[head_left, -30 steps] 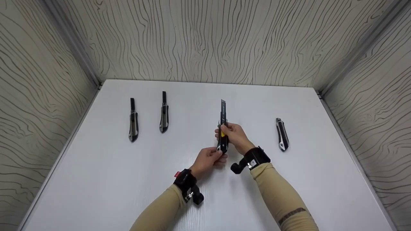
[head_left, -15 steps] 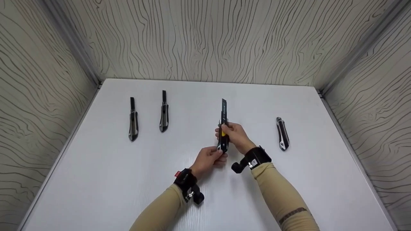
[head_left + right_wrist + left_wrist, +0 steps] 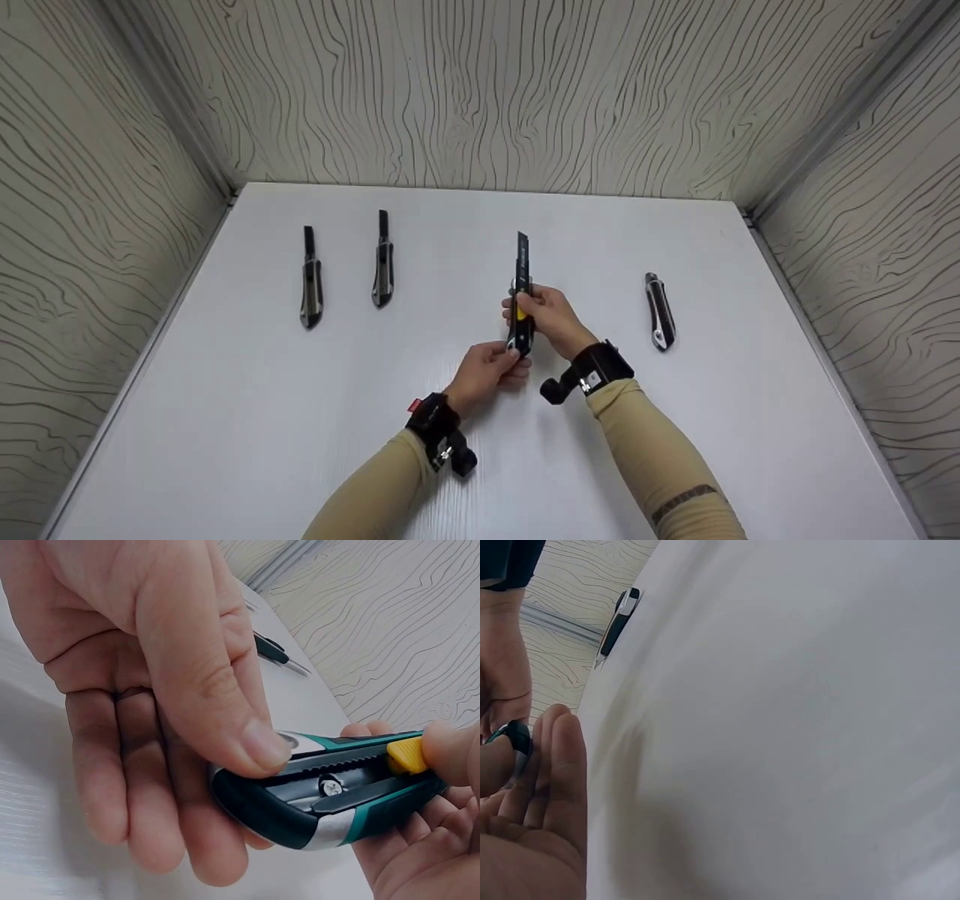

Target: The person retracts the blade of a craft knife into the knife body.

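A snap-off utility knife (image 3: 522,330) with a black, green and silver handle is held over the middle of the table, its long blade (image 3: 523,247) out and aimed at the back wall. My left hand (image 3: 482,373) pinches the butt end between thumb and fingers. Higher up the handle, my right hand (image 3: 553,319) grips it, its thumb against the yellow slider (image 3: 406,755). In the right wrist view a small screw (image 3: 330,786) shows in the handle's slot. The left wrist view catches only the handle's end (image 3: 517,736), at the left thumb.
Two similar utility knives, one far left (image 3: 312,292) and another beside it (image 3: 383,274), lie with dark blades out. A shorter-looking knife (image 3: 660,311) lies to the right, no blade showing. Patterned walls (image 3: 465,97) enclose the white table (image 3: 262,420) at back and sides.
Both hands keep their grip in nearly the same place. The blade has only rocked slightly to the right and back.
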The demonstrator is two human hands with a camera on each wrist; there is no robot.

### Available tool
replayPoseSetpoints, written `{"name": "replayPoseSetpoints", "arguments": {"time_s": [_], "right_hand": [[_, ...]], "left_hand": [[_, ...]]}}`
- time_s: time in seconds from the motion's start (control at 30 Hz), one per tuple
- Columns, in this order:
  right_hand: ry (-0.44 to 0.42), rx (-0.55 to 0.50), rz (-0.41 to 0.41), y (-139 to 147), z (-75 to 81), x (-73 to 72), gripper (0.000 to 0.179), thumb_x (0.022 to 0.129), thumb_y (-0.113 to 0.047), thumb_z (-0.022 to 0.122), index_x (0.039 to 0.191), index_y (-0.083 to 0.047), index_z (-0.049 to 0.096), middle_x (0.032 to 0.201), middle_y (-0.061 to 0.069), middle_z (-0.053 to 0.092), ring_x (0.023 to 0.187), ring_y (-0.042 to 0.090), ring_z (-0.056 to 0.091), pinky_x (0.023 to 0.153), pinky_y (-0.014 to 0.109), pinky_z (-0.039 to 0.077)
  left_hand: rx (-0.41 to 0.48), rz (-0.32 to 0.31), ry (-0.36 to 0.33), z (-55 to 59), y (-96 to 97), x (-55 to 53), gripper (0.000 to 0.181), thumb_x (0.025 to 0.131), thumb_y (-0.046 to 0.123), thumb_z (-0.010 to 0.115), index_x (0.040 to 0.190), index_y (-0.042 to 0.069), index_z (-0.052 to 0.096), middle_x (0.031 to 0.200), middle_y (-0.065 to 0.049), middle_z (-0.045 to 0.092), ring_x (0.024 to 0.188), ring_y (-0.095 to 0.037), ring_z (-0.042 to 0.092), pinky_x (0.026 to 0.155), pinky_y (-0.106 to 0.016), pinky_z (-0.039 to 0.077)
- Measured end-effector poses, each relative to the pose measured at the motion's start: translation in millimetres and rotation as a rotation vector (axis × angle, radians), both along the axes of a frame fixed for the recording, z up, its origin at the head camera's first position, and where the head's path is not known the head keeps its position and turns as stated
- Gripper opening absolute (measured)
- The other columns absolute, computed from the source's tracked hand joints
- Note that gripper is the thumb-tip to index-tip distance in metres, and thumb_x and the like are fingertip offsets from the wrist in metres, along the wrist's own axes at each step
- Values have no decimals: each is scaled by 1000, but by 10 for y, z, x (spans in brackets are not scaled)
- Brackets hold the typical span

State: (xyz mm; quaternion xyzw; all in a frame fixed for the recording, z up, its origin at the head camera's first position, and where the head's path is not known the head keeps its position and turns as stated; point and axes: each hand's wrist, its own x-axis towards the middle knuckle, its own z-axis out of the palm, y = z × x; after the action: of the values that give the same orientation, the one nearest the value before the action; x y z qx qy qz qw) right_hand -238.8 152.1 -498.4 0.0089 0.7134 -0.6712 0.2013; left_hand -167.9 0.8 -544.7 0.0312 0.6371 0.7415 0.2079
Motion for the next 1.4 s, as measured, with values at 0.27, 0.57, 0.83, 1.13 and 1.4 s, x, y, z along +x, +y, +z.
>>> {"name": "replayPoseSetpoints", "arguments": {"time_s": [0.27, 0.57, 0.83, 1.13, 1.4], "right_hand": [[9, 7, 5, 7, -6, 7, 39, 103, -19, 48, 134, 4, 49, 127, 21, 63, 108, 20, 67, 96, 34, 54], [-2, -19, 12, 15, -28, 17, 40, 103, -22, 49, 136, 1, 48, 129, 19, 63, 108, 20, 67, 98, 34, 54], [-23, -57, -13, 23, -47, 39, 46, 102, -34, 51, 133, -1, 52, 127, 17, 64, 110, 22, 67, 98, 34, 53], [-37, -50, -93, -33, -64, 59, 41, 102, -30, 50, 127, 2, 56, 114, 13, 68, 99, 17, 69, 90, 29, 57], [-46, -54, -105, -50, -51, 77, 40, 103, -26, 48, 127, 5, 55, 110, 11, 68, 95, 16, 69, 88, 29, 57]], "left_hand": [[-11, 4, -5, 3, -1, 6, 26, 100, 10, 51, 116, -9, 61, 110, -30, 68, 87, -18, 71, 84, -38, 59], [-2, 11, -5, 23, -14, 26, 27, 101, 10, 51, 117, -9, 60, 112, -30, 67, 88, -18, 71, 85, -38, 59], [-22, 12, 15, 67, -33, 8, 26, 101, 13, 51, 118, -3, 61, 112, -27, 68, 90, -18, 71, 86, -37, 59], [-5, -28, 17, 71, -31, 7, 34, 103, 17, 48, 124, -8, 58, 115, -30, 66, 99, -29, 71, 91, -42, 57], [26, -42, -8, 44, -25, 11, 35, 105, 16, 42, 126, -8, 56, 120, -31, 64, 106, -33, 69, 92, -39, 57]]}}
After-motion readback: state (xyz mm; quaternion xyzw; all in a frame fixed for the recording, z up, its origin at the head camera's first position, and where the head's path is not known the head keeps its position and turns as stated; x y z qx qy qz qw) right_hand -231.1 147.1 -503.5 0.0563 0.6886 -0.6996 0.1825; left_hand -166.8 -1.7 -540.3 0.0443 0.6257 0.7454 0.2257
